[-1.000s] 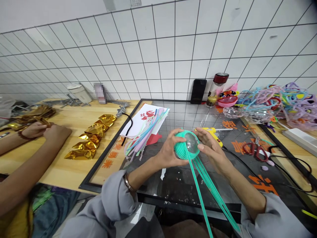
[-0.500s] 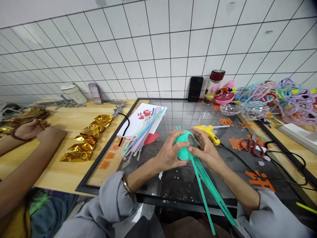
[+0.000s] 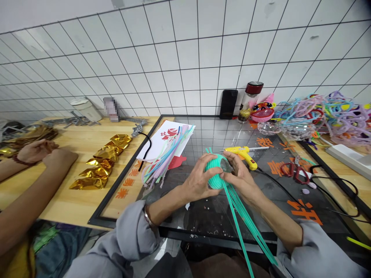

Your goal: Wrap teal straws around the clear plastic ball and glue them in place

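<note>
Between my hands is a clear, rounded object wrapped in turquoise strands point(image 3: 215, 178); its bare see-through part point(image 3: 225, 166) faces right. My left hand point(image 3: 194, 182) is closed around the wrapped left side, thumb across the front. On the other side my right hand point(image 3: 242, 178) grips the clear end, its thumb pressing near the edge of the winding. Long loose turquoise strands point(image 3: 249, 224) hang from the object toward my lap, and short ends stick up at its top. Just behind my right hand lies a yellow glue gun point(image 3: 245, 155).
Red-handled scissors point(image 3: 295, 172) and black cables lie at right, near a white power strip point(image 3: 349, 162). Pastel strands point(image 3: 169, 156) rest on white paper point(image 3: 149, 141). A bottle point(image 3: 251, 100) and phone point(image 3: 228, 104) stand by the wall. At left, another person's hands point(image 3: 59, 158) are near gold foil point(image 3: 101, 164).
Both hands keep their grip on the wrapped object. My right hand's fingers have shifted very slightly left and down, and the hanging strands have swung a little to the right.
</note>
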Tool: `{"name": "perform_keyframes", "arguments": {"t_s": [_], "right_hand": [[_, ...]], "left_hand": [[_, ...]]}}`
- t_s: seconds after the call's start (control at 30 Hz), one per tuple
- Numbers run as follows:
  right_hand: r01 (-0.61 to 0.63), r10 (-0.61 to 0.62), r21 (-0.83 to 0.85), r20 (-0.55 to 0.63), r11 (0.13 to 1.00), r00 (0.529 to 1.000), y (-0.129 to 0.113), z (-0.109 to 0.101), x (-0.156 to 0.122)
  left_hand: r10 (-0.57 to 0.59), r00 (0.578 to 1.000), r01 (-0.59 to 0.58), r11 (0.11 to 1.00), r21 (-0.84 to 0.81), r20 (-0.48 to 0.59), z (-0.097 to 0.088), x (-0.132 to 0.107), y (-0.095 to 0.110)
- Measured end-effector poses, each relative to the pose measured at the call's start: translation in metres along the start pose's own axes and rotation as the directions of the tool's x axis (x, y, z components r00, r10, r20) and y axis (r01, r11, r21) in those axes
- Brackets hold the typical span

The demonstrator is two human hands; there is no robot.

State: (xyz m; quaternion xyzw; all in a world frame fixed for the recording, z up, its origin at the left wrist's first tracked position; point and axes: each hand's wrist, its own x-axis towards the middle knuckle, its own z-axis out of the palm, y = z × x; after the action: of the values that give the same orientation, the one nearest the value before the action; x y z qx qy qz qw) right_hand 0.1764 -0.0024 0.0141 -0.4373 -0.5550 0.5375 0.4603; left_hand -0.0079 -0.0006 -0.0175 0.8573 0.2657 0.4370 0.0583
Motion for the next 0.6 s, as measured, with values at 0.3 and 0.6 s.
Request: {"name": "perform_keyframes", "arguments": {"t_s": [0.3, 0.6], "right_hand": [[-0.009, 0.009, -0.025, 0.003, 1.000, 1.000, -0.0015, -0.0003, 0.0004], [-0.014, 0.014, -0.037, -0.002, 0.999, 1.000, -0.0036, 0.0007, 0.0000]], "left_hand": [[0.025, 0.999, -0.026, 0.999, -0.032, -0.034, 0.0017, 0.0002, -0.0019], [0.026, 1.000, -0.026, 1.000, -0.004, -0.007, -0.0007, 0.0006, -0.0023]]}}
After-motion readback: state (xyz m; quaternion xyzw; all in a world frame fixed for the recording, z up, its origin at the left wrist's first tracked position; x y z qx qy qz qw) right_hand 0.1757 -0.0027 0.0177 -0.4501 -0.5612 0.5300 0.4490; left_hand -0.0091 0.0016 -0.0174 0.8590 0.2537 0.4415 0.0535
